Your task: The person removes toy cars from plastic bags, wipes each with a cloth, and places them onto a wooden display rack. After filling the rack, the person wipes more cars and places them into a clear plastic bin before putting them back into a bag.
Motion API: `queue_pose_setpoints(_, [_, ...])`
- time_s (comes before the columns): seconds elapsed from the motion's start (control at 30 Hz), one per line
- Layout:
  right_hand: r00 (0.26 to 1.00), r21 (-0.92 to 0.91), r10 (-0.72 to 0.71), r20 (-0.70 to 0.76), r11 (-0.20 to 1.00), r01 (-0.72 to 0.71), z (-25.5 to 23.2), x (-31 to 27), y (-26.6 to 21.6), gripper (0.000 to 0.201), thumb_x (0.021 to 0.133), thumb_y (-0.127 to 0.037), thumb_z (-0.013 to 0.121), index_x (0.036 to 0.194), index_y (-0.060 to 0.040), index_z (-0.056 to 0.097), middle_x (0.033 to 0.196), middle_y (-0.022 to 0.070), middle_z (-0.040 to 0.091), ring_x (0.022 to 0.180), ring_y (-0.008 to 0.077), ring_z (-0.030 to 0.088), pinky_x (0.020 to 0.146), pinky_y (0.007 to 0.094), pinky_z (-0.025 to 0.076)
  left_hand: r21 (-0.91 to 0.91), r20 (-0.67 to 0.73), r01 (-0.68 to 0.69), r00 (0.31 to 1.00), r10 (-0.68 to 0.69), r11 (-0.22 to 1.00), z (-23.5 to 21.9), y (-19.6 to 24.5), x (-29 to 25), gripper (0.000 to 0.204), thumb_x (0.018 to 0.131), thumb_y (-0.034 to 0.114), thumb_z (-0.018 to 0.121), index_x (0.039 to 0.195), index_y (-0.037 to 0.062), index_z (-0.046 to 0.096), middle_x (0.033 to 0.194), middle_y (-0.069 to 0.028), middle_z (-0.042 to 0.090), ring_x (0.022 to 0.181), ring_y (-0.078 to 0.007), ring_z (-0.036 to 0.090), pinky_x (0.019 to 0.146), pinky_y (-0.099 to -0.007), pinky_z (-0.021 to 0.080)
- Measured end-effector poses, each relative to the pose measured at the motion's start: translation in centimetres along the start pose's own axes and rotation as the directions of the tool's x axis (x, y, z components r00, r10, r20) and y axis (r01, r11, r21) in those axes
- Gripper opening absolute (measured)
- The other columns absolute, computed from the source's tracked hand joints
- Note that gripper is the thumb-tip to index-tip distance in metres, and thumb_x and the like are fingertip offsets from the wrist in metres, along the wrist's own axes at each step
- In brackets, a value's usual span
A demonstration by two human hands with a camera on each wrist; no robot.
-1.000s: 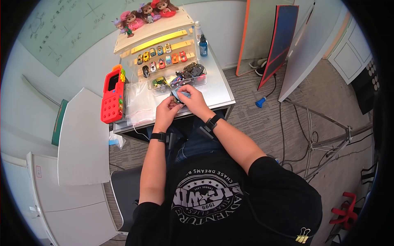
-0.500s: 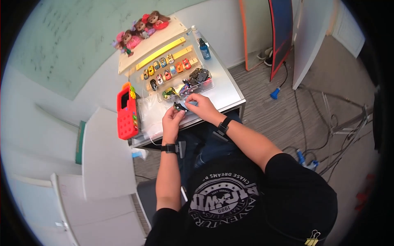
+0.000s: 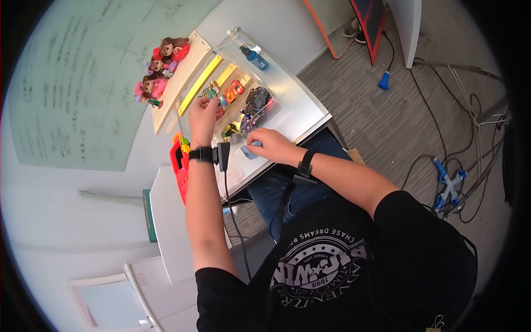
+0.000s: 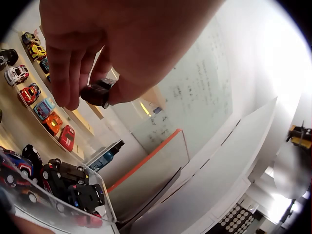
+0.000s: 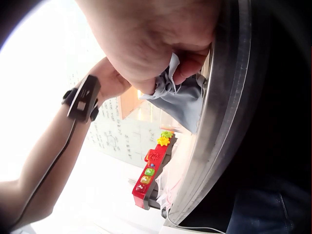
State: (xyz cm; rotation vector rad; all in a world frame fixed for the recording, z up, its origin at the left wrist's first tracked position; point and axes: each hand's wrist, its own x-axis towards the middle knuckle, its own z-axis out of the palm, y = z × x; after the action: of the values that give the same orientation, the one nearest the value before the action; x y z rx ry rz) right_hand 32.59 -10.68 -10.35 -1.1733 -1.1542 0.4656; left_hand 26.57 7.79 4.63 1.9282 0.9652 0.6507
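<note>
The left hand (image 3: 202,113) is lifted above the far part of the counter (image 3: 301,113), over the wooden display rack (image 3: 191,69) where small toy cars (image 3: 235,88) stand in rows. Its thumb and fingers are curled and pinch a small dark toy car (image 4: 96,93). In the left wrist view the long axis of this car lies across the fingertips, and the rows of parked cars are below and to the left of it, so the rack lies straight under and a little beyond the hand. The left hand is clearly the nearer one to the rack.

The right hand (image 3: 271,145) rests low at the near edge of the counter. Its fingers are closed around a crumpled blue-grey cloth (image 5: 183,100), which it presses on the surface. Just beyond it stands a clear plastic bin (image 3: 251,110) with more toy cars piled inside. A red toy phone (image 3: 178,166) lies at the left edge of the counter, a blue bottle (image 3: 255,58) stands at the far right, and some dolls (image 3: 157,69) sit on top of the rack.

Compared with a second ago, both hands were together at the near edge, holding the car and the cloth between them. Now the left hand has gone up and away to the rack with the car, the right hand has stayed near with the cloth, and the head camera has turned to the left.
</note>
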Motion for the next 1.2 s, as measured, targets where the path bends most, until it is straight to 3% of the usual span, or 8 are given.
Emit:
queue_pose_setpoints(0.17, [0.999,0.001,-0.009,0.031,1.0,0.009,0.0,-0.1,0.0,0.015,0.094,-0.02,0.069,0.1,-0.0056,0.067,0.1,0.0145,0.069,0.098,0.0361,0.066,0.085,0.0446,0.053,0.493,-0.048,0.017,0.999,0.007,0.87,2.4,0.2,6.5,0.039,0.089,0.03,0.077,0.097,-0.0075,0.077,0.076,-0.0107,0.074,0.073,-0.0141,0.072,0.067,-0.0267,0.058])
queue_pose_setpoints(0.2, [0.999,-0.008,-0.005,0.032,1.0,0.005,0.0,-0.1,0.0,0.016,0.094,-0.021,0.069,0.1,-0.0059,0.067,0.1,0.0141,0.068,0.098,0.0362,0.066,0.085,0.0447,0.053,0.603,-0.038,-0.01,0.998,0.041,0.798,2.6,0.0,7.9,0.047,0.081,0.042,0.076,0.09,-0.0037,0.078,0.073,-0.02,0.075,0.076,-0.029,0.077,0.08,-0.0385,0.06])
queue_pose_setpoints(0.3, [0.999,-0.017,-0.003,0.045,1.0,0.003,0.0,-0.1,0.1,0.016,0.095,-0.022,0.069,0.1,-0.0064,0.067,0.101,0.0134,0.068,0.099,0.0361,0.066,0.085,0.0449,0.053,0.769,-0.073,-0.011,0.992,0.105,0.639,4.1,-0.1,10.4,0.05,0.08,0.041,0.074,0.096,-0.0058,0.078,0.084,-0.0262,0.075,0.086,-0.0416,0.075,0.087,-0.0443,0.059])
queue_pose_setpoints(0.47, [0.997,-0.015,0.007,0.077,1.0,-0.006,-0.3,-0.1,-0.3,0.017,0.095,-0.022,0.069,0.101,-0.0068,0.067,0.1,0.0128,0.068,0.099,0.0357,0.066,0.084,0.0452,0.053,0.819,-0.111,0.115,0.993,-0.041,0.562,5.4,0.0,12.5,0.051,0.083,0.037,0.065,0.107,-0.0069,0.076,0.114,-0.0332,0.071,0.113,-0.0442,0.07,0.101,-0.0451,0.054])
queue_pose_setpoints(0.83, [0.998,0.002,-0.048,0.041,0.999,0.048,-0.5,-0.1,-0.1,0.017,0.095,-0.019,0.071,0.101,-0.0041,0.067,0.095,0.0141,0.066,0.091,0.0352,0.066,0.08,0.0429,0.053,0.829,-0.183,0.095,0.977,0.108,0.551,6.1,0.4,10.5,0.057,0.085,0.046,0.068,0.105,-0.0063,0.076,0.106,-0.0301,0.074,0.103,-0.0415,0.073,0.095,-0.0451,0.056])
queue_pose_setpoints(0.97, [0.998,0.011,0.007,0.067,1.0,-0.008,-0.5,-0.1,-0.1,0.018,0.095,-0.023,0.069,0.101,-0.0059,0.067,0.1,0.0141,0.068,0.097,0.037,0.066,0.084,0.0458,0.053,0.726,-0.004,-0.12,0.984,0.178,0.677,4.5,1.0,6.7,0.055,0.088,0.048,0.073,0.093,-0.0063,0.076,0.083,-0.0202,0.075,0.08,-0.0323,0.074,0.079,-0.0414,0.056])
queue_pose_setpoints(1.07, [0.998,-0.005,-0.005,0.069,1.0,0.006,-0.2,-0.1,0.0,0.018,0.094,-0.023,0.069,0.1,-0.0059,0.067,0.1,0.0142,0.068,0.097,0.0372,0.066,0.083,0.046,0.053,0.744,0.37,-0.172,0.911,-0.183,0.646,3.7,0.8,3.8,0.037,0.09,0.036,0.075,0.099,0.0002,0.079,0.082,-0.0144,0.075,0.078,-0.0238,0.073,0.076,-0.0372,0.056])
queue_pose_setpoints(1.2, [0.996,-0.028,-0.027,0.081,0.999,0.029,-0.2,0.0,-0.3,0.017,0.093,-0.021,0.07,0.099,-0.0052,0.068,0.1,0.0153,0.068,0.096,0.0381,0.066,0.083,0.0461,0.053,0.711,0.374,-0.262,0.927,-0.036,0.652,4.0,-3.0,2.3,0.037,0.089,0.035,0.075,0.105,0.0022,0.079,0.089,-0.0156,0.077,0.083,-0.0263,0.075,0.079,-0.0372,0.057])
